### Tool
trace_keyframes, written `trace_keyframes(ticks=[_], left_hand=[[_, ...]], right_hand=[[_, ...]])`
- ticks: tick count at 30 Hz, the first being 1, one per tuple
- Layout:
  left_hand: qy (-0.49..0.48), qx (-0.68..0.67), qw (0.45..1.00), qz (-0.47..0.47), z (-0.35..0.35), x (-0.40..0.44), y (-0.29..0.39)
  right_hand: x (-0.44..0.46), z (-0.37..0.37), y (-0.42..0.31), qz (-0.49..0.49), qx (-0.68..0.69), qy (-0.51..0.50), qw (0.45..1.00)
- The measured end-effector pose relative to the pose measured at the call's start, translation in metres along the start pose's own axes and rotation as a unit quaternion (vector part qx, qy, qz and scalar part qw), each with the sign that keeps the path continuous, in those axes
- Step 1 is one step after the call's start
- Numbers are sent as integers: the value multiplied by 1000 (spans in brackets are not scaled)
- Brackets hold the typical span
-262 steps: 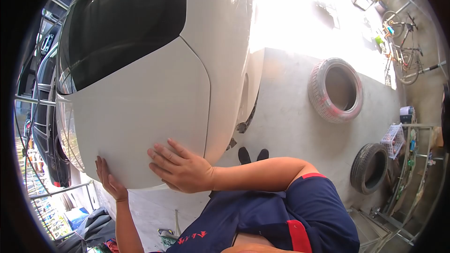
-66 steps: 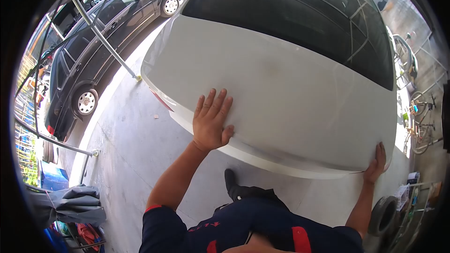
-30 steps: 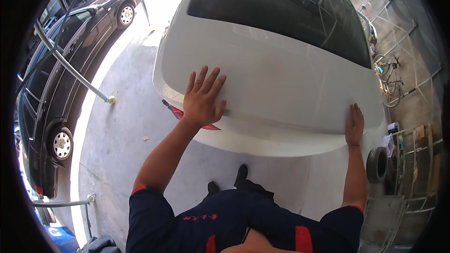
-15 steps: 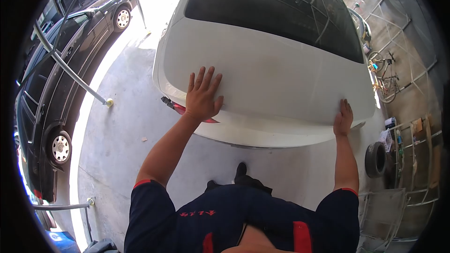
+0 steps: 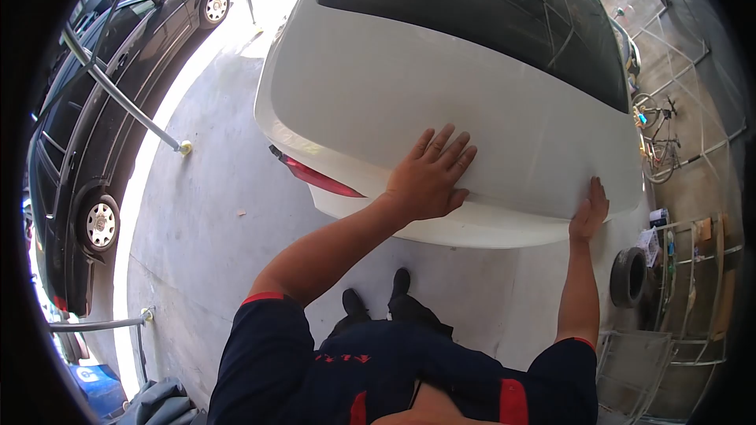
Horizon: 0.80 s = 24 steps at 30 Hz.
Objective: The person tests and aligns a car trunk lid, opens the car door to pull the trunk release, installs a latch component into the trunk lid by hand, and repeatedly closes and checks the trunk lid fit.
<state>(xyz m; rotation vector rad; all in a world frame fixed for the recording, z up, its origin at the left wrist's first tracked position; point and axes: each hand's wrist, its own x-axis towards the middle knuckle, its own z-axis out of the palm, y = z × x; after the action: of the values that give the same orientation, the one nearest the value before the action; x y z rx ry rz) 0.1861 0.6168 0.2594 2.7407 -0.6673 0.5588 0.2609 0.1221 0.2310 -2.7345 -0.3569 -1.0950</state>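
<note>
A white car point(image 5: 378, 71) stands in front of me with its rear facing my body, its trunk lid down. My left hand point(image 5: 431, 175) lies flat on the lid near its middle, fingers spread. Toward the lid's right rear corner, my right hand point(image 5: 591, 211) rests with its fingers stretched out and close together. Neither hand holds anything. The red tail light point(image 5: 327, 179) shows at the left corner, left of my left hand. Beyond the lid is the dark rear window point(image 5: 465, 20).
A black car point(image 5: 130, 86) is parked at left, behind a metal pole frame point(image 5: 130, 102). On the right are a tire point(image 5: 628, 277), a metal rack point(image 5: 693, 267) and a bicycle point(image 5: 660, 138). My shoes point(image 5: 402, 282) stand on the grey floor point(image 5: 213, 260) behind the bumper.
My left hand has moved right across the trunk lid, from near the tail light to the middle, uncovering the light. My right hand stays near the right corner. The view has shifted slightly.
</note>
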Motion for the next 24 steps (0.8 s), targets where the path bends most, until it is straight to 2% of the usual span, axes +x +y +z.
trace_keyframes(ticks=[2,8,13,16,19,22,24], left_hand=[[-6,10,1000,-5,19,-4,-3],[5,52,999,-10,5,-22,8],[-9,61,998,-12,4,-12,50],[-27,39,998,44,29,20,107],[-49,30,994,91,54,77,197],[-92,50,988,112,90,146,280],[-114,75,982,130,113,193,330]], right_hand=[[-7,20,-7,-5,25,43,999],[-14,8,-12,-17,-6,35,999],[-22,0,4,-8,-13,62,998],[-18,-11,16,1,-13,91,996],[-18,-27,29,31,11,91,995],[-26,-47,50,53,95,65,992],[-35,-58,82,27,198,61,978]])
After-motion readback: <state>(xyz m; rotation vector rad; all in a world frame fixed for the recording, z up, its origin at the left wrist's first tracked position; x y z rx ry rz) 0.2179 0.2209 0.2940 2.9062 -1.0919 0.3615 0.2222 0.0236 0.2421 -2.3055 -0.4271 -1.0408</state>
